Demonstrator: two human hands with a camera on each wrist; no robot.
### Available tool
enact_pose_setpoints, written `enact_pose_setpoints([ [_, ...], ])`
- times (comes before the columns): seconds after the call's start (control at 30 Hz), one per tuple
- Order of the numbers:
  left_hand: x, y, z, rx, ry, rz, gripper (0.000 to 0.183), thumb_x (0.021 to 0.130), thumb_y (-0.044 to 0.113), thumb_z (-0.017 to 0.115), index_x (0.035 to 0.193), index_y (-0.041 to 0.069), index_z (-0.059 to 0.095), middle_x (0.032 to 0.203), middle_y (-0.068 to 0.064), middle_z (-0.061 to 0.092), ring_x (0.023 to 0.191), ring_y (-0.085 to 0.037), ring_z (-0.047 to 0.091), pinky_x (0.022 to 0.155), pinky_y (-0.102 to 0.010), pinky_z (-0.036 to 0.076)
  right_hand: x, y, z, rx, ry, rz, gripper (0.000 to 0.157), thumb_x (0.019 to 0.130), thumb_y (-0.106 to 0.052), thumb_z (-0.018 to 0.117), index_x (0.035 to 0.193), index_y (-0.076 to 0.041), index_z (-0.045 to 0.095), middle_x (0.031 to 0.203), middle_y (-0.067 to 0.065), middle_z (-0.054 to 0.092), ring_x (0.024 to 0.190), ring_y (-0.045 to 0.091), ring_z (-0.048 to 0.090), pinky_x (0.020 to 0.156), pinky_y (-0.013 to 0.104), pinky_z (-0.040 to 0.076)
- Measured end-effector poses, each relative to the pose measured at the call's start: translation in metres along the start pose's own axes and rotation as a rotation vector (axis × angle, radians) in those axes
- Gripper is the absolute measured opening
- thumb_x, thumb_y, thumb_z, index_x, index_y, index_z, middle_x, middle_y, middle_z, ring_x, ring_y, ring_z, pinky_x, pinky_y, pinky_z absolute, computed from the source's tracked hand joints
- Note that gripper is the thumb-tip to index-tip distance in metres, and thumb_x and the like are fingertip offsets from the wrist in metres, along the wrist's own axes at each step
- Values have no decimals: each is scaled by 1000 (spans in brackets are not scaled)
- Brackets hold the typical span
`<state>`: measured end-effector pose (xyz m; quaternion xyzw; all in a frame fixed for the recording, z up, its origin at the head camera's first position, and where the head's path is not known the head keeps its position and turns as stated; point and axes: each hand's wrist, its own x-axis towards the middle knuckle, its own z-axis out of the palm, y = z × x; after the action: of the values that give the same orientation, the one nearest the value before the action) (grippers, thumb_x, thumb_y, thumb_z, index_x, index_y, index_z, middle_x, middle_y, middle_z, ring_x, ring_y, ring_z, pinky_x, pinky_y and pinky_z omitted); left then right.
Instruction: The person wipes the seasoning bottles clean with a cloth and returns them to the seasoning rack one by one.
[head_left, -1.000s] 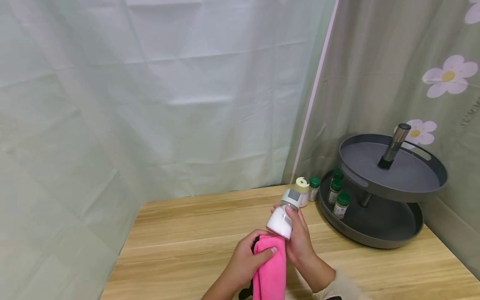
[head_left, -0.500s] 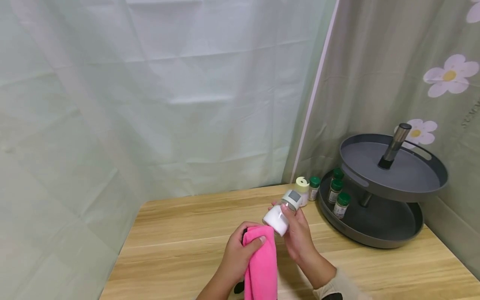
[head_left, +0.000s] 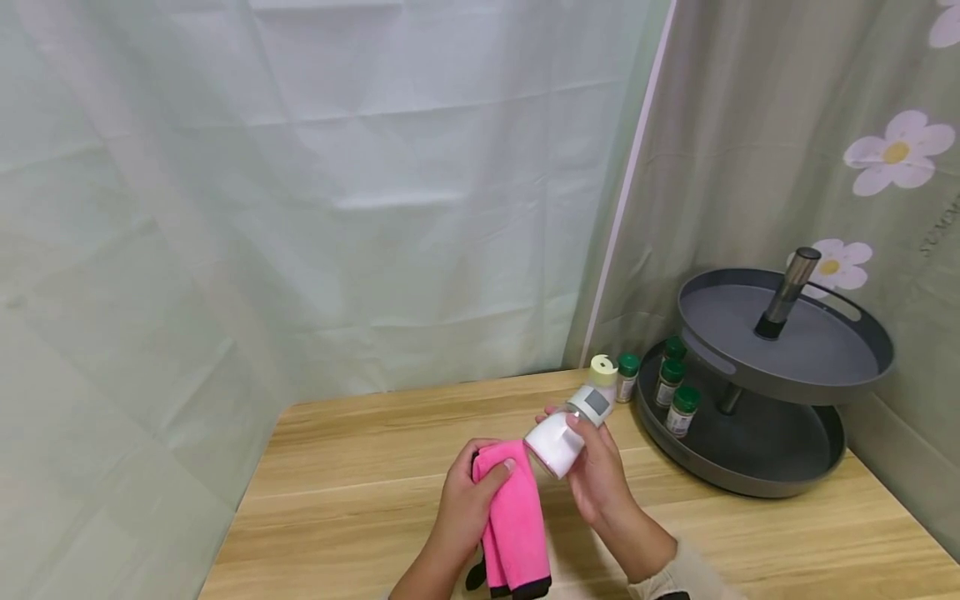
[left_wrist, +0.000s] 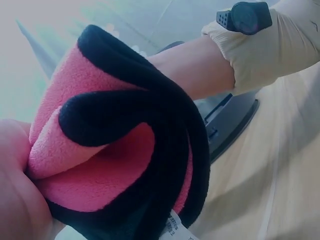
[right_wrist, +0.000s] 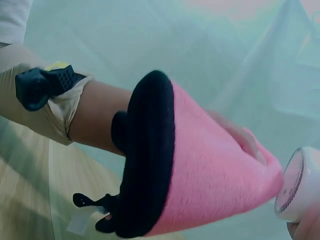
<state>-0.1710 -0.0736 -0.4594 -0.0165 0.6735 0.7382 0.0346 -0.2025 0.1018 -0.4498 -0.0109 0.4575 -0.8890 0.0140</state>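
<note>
In the head view my left hand (head_left: 463, 504) grips a folded pink cloth (head_left: 521, 533) with black edging, thumb over its upper part. The cloth hangs down over the wooden table. My right hand (head_left: 600, 479) holds a clear jar of white contents (head_left: 555, 444) with a light lid (head_left: 590, 403), tilted with its base toward the cloth. The cloth's top corner is right at the jar's base. From the right wrist, the jar's ridged base (right_wrist: 295, 185) shows beside the cloth's narrow end (right_wrist: 267, 182). The left wrist view shows the cloth's layered black hems (left_wrist: 165, 115).
A dark two-tier round rack (head_left: 750, 475) stands at the right, with several green-capped bottles (head_left: 682, 412) on its lower tier. Another green-capped bottle (head_left: 627, 379) and a yellow-topped container (head_left: 603, 372) stand to its left. Curtains (head_left: 420, 250) hang behind the wooden table (head_left: 360, 483).
My left hand and the cloth have moved left and slightly up, bringing the cloth's black lower edge into view. The jar has tilted further, its base swinging left, in my right hand.
</note>
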Motion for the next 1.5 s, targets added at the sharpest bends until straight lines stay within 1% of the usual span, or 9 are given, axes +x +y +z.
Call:
enact_pose_setpoints([
  [0.07,0,-2,1,10,-8,-12,36,92,20,72,123,6,59,104,-7,66,83,-16,64,76,-31,55,-1,-1,1,8,-6,-2,39,106,-15,40,142,-10,26,121,5,62,113,16,67,95,28,54],
  [0.33,-3,-10,11,86,-104,-21,31,90,19,75,117,8,63,100,-5,66,80,-13,64,72,-29,56,-3,-5,2,26,-17,-22,32,105,-13,39,136,-14,32,117,1,61,112,15,66,92,30,56],
  [0.57,-10,-8,15,126,-184,-3,31,90,21,75,117,11,63,100,-4,67,80,-12,64,72,-26,55,0,-3,1,11,28,-6,39,104,-13,39,141,-10,29,121,6,60,112,17,66,97,28,53],
  [0.67,-10,-5,13,123,-171,7,32,90,22,75,117,11,63,104,-5,68,83,-12,64,74,-26,55,1,-1,0,7,37,10,42,104,-14,39,143,-10,25,124,7,56,113,17,65,97,28,52],
  [0.8,-8,-2,9,95,-104,25,33,89,20,76,117,10,64,110,-7,67,88,-14,64,78,-28,56,2,3,-1,22,32,25,41,104,-13,39,142,-8,25,122,7,56,114,18,64,97,28,53],
  [0.93,-4,-1,5,53,-48,11,33,89,19,75,118,8,63,109,-8,67,88,-16,64,78,-30,56,1,4,-1,29,28,20,38,103,-13,38,139,-7,26,119,5,58,117,20,64,98,29,53],
  [1.0,-2,-2,4,35,-37,-5,33,90,19,74,119,8,62,107,-8,67,87,-16,65,77,-31,56,1,4,0,25,31,15,38,104,-13,39,139,-8,27,119,6,58,119,22,63,99,29,52],
  [1.2,1,-7,3,29,-42,-35,33,92,21,71,120,8,60,103,-7,66,84,-16,65,75,-32,55,-2,2,2,28,34,6,36,103,-12,39,138,-11,28,118,6,58,119,24,63,99,30,53],
  [1.5,-7,-4,14,74,-80,-23,30,90,18,74,115,6,62,100,-6,67,81,-14,64,73,-28,56,-3,3,2,17,7,-31,33,102,-11,39,135,-13,30,114,3,61,115,21,64,97,30,52],
])
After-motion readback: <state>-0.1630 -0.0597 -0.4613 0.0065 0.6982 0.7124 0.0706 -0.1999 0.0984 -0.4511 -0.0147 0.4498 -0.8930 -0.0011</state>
